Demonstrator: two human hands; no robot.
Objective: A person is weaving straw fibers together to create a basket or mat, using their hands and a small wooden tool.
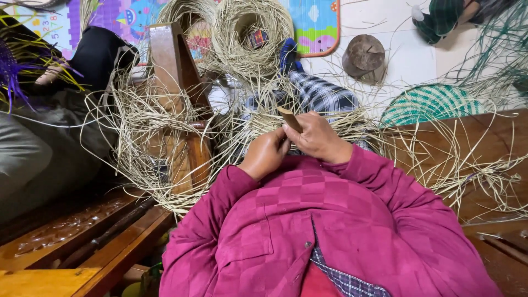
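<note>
Head view, looking down over a magenta checked quilted jacket (330, 225): right hand (319, 137) curled tight around a short flat tan wooden stick (289, 119), tip pointing far and left. Left hand (265, 154) just beside, touching the right, fingers bent into a tangle of pale straw-coloured woven reed strands (165, 126); whether pinching a strand, cannot tell. Dark wooden stand (176, 71) upright at left amid the reeds. Green-and-white striped woven disc (429, 102) far right on the floor.

A pale floor (407, 60) carries a colourful play mat (316, 25), a round wooden block (364, 55), a green woven piece (429, 103), and possibly loose straw (148, 126).
</note>
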